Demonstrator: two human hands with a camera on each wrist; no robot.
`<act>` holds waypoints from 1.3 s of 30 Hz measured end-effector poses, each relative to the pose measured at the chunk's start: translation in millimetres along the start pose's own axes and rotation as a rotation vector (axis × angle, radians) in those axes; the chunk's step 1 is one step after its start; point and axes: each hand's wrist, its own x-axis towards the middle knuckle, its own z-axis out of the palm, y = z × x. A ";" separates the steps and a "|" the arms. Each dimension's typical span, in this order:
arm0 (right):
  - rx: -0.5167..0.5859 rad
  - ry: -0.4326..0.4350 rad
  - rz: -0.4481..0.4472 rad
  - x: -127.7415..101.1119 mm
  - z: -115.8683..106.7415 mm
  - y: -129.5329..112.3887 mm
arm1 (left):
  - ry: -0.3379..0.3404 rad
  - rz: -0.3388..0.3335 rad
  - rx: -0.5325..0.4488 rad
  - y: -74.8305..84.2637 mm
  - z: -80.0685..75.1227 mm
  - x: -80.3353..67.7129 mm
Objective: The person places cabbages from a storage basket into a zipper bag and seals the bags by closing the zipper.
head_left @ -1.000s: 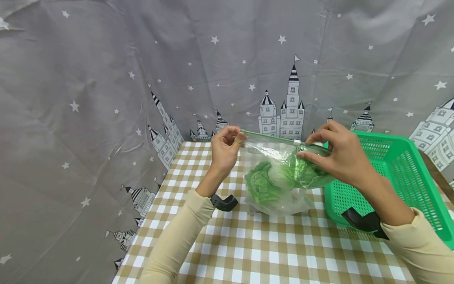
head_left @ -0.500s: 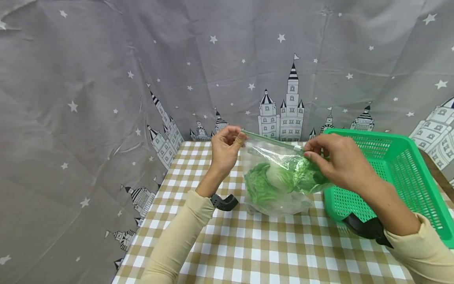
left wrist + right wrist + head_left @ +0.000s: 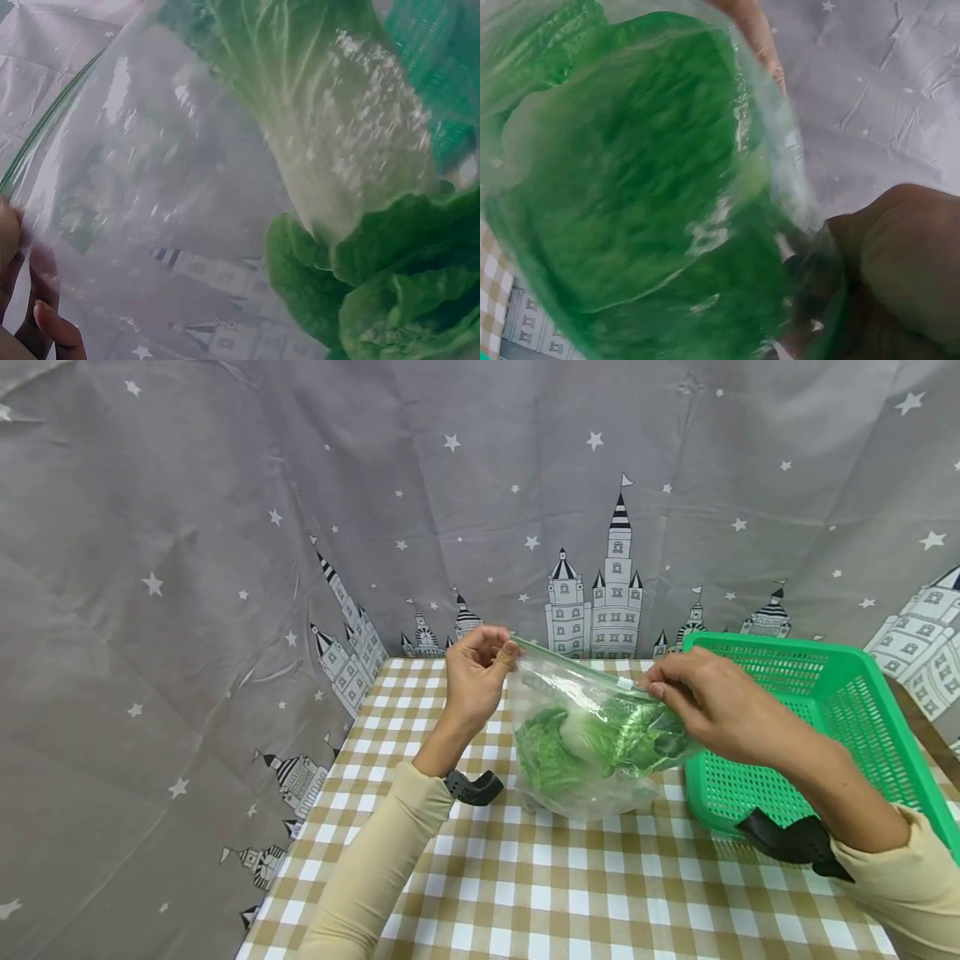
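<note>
On the checked table (image 3: 525, 893), both hands pinch the bag (image 3: 592, 752) of lettuce (image 3: 555, 756): left hand (image 3: 474, 681) at its corner, right hand (image 3: 712, 706) at the slider (image 3: 624, 683); zipping looks underway, needing a steady pull.

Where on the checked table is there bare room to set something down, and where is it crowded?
Free: the checked table near the viewer, between the two sleeves, and the strip left of the left hand. Crowded: the middle, where the bag of lettuce stands, and the right side, taken by the green basket.
</note>
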 end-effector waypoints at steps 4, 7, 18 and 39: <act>0.060 0.029 0.069 1.8 8.4 1.8 | 0.024 -0.035 0.011 -0.9 1.7 -1.2; 0.116 0.080 0.114 3.7 14.5 2.3 | 0.037 0.014 0.143 4.6 5.0 -3.6; 0.068 0.278 0.004 5.3 15.6 -1.7 | -0.436 0.577 1.059 56.3 55.6 -12.1; 0.137 0.195 0.333 -66.0 -1.5 29.2 | -0.518 0.329 1.008 52.2 42.7 -7.0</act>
